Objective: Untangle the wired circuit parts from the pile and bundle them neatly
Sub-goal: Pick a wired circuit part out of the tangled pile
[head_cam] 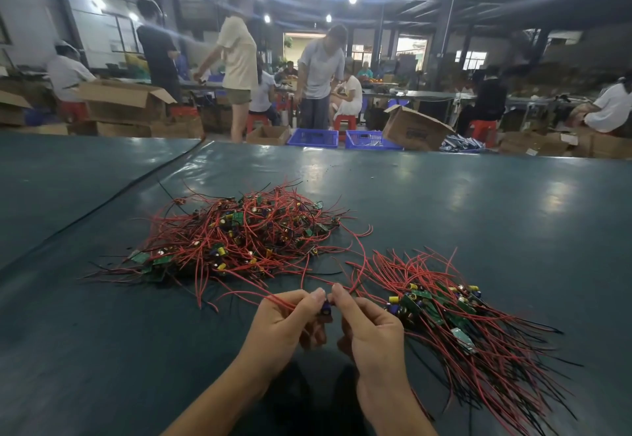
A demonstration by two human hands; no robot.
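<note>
above green table (444,196), left hand (284,322) and right hand (371,329) pinch circuit part (326,309)

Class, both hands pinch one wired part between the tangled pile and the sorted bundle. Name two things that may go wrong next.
1. The part trails a red wire that seems to arc back towards the pile; pulling may drag others along.
2. The bundle lies beside the right hand; a sweep might muddle it.
</note>
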